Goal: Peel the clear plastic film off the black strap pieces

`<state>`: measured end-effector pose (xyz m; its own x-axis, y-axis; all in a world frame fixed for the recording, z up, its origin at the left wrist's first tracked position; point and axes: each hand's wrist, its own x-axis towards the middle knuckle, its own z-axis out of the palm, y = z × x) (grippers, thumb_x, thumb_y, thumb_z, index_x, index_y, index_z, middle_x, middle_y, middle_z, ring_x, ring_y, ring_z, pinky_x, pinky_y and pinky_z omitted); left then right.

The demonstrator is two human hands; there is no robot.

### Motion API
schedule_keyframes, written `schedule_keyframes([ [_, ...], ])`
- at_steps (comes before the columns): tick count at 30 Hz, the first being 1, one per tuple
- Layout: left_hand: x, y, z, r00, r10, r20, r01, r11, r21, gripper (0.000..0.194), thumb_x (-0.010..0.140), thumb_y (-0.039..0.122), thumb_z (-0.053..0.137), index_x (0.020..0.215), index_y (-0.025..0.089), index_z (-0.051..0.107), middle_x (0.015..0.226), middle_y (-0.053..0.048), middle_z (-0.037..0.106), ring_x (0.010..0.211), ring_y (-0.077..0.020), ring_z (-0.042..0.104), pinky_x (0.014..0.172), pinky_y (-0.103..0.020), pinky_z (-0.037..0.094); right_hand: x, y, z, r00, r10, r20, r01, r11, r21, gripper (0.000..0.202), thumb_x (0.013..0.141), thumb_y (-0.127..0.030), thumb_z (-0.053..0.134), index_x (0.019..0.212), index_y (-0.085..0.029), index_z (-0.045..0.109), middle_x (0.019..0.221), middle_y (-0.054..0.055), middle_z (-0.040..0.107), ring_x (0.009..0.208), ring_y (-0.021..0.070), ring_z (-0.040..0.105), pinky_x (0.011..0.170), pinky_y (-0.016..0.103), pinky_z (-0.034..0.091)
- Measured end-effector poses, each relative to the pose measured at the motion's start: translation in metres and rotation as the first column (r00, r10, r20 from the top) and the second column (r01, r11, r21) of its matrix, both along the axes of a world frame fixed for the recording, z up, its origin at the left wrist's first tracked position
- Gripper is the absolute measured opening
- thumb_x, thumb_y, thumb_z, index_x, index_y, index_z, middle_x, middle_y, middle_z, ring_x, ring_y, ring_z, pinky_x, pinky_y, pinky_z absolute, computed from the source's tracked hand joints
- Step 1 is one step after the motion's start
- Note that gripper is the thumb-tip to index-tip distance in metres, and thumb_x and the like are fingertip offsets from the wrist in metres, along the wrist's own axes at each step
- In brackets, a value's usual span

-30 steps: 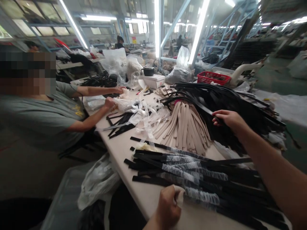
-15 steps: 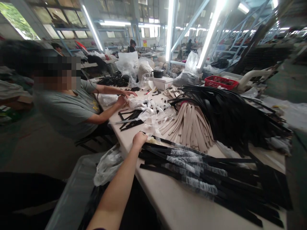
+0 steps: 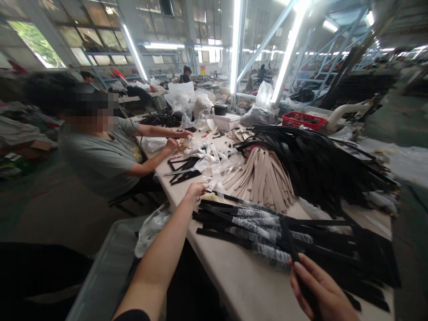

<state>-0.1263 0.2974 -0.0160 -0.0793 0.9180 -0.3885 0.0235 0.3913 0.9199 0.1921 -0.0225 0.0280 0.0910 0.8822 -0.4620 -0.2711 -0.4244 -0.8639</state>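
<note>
At the table's left edge my left hand (image 3: pixel 195 191) is closed, its fingertips pinching the near end of a clear plastic strip (image 3: pixel 216 177) in a loose heap. My right hand (image 3: pixel 323 287), at the lower right, grips a black strap (image 3: pixel 290 238) between thumb and fingers and holds it up over the table. Beneath it lie several black straps (image 3: pixel 321 243), their middles wrapped in crinkled clear plastic (image 3: pixel 272 254). A small pale yellow piece (image 3: pixel 210 196) is beside my left fingertips.
A fan of beige straps (image 3: pixel 262 178) and a big pile of black straps (image 3: pixel 321 156) cover the far right. Across the left corner a seated co-worker (image 3: pixel 100 151) handles small things. A red basket (image 3: pixel 303 121) stands at the back; a grey plastic bin (image 3: pixel 103 267) is below the table edge.
My right hand has come into view at the lower right with a black strap in it. My left hand stays by the plastic strips. The co-worker's hands have shifted slightly.
</note>
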Motion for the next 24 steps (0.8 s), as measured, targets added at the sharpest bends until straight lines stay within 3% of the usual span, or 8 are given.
schedule_keyframes([
  [2, 0.011, -0.022, -0.001, 0.994, -0.036, 0.105, 0.042, 0.997, -0.057, 0.018, 0.080, 0.018, 0.074, 0.093, 0.008, 0.068, 0.084, -0.009, 0.069, 0.069, -0.0136, 0.063, 0.060, -0.024, 0.051, -0.027, 0.009, -0.024, 0.999, 0.036, -0.020, -0.036, 0.999, -0.005, 0.047, 0.078, -0.060, 0.069, 0.099, -0.019, 0.058, 0.052, -0.005, 0.053, 0.032, 0.0053, 0.034, 0.032, 0.017, 0.021],
  [5, 0.038, -0.075, -0.009, 0.963, -0.062, 0.262, 0.087, 0.992, -0.088, 0.021, 0.070, 0.012, 0.079, 0.089, 0.009, 0.071, 0.078, -0.010, 0.071, 0.063, -0.0137, 0.063, 0.055, -0.021, 0.047, -0.060, 0.035, -0.046, 0.996, 0.055, 0.067, -0.054, 0.998, -0.011, 0.051, 0.073, -0.063, 0.071, 0.090, -0.016, 0.061, 0.049, -0.006, 0.048, 0.034, 0.0046, 0.031, 0.034, 0.017, 0.016],
  [9, 0.080, -0.154, -0.026, 0.918, -0.008, 0.397, 0.052, 0.994, -0.101, 0.026, 0.070, 0.019, 0.079, 0.094, 0.011, 0.071, 0.082, -0.009, 0.071, 0.063, -0.0129, 0.063, 0.055, -0.021, 0.047, -0.088, 0.075, -0.061, 0.996, 0.030, 0.088, -0.028, 0.999, -0.018, 0.053, 0.076, -0.068, 0.062, 0.083, -0.016, 0.062, 0.047, -0.008, 0.043, 0.033, 0.0037, 0.023, 0.035, 0.020, 0.014],
  [12, 0.099, -0.194, -0.036, 0.893, 0.060, 0.447, -0.018, 0.995, -0.097, 0.030, 0.070, 0.022, 0.080, 0.096, 0.013, 0.068, 0.087, -0.009, 0.071, 0.066, -0.0127, 0.063, 0.058, -0.021, 0.047, -0.098, 0.087, -0.068, 0.992, 0.029, 0.125, -0.029, 1.000, -0.003, 0.051, 0.073, -0.066, 0.064, 0.074, -0.016, 0.062, 0.043, -0.008, 0.040, 0.033, 0.0054, 0.026, 0.036, 0.021, 0.018],
  [15, 0.104, -0.216, -0.040, 0.859, 0.122, 0.497, -0.052, 0.987, -0.152, 0.032, 0.070, 0.031, 0.080, 0.094, 0.013, 0.068, 0.087, -0.009, 0.071, 0.066, -0.0135, 0.063, 0.058, -0.022, 0.046, -0.098, 0.079, -0.071, 0.984, 0.005, 0.176, -0.011, 0.999, 0.036, 0.046, 0.068, -0.059, 0.072, 0.077, -0.014, 0.067, 0.047, -0.003, 0.051, 0.040, 0.0098, 0.041, 0.040, 0.023, 0.027],
  [18, 0.101, -0.229, -0.039, 0.829, 0.008, 0.560, 0.162, 0.954, -0.253, 0.040, 0.076, 0.048, 0.071, 0.088, 0.010, 0.072, 0.086, -0.012, 0.071, 0.063, -0.0144, 0.061, 0.052, -0.023, 0.042, -0.092, 0.066, -0.071, 0.978, 0.000, 0.210, -0.012, 0.998, 0.055, 0.043, 0.068, -0.056, 0.072, 0.075, -0.014, 0.068, 0.052, 0.000, 0.057, 0.045, 0.0130, 0.048, 0.043, 0.024, 0.031],
  [20, 0.100, -0.235, -0.038, 0.826, -0.096, 0.555, 0.270, 0.932, -0.241, 0.039, 0.074, 0.047, 0.074, 0.085, 0.009, 0.074, 0.083, -0.012, 0.071, 0.064, -0.0150, 0.061, 0.051, -0.022, 0.039, -0.086, 0.059, -0.071, 0.975, 0.008, 0.224, -0.021, 0.998, 0.055, 0.042, 0.067, -0.056, 0.073, 0.072, -0.014, 0.067, 0.051, 0.001, 0.057, 0.044, 0.0128, 0.048, 0.042, 0.024, 0.030],
  [24, 0.106, -0.238, -0.039, 0.880, -0.045, 0.474, 0.158, 0.967, -0.201, 0.031, 0.062, 0.034, 0.085, 0.078, 0.009, 0.075, 0.072, -0.009, 0.070, 0.062, -0.0136, 0.059, 0.052, -0.021, 0.036, -0.077, 0.049, -0.070, 0.970, 0.017, 0.242, -0.027, 0.999, 0.039, 0.046, 0.068, -0.059, 0.073, 0.072, -0.014, 0.065, 0.052, -0.001, 0.055, 0.039, 0.0085, 0.040, 0.039, 0.022, 0.026],
])
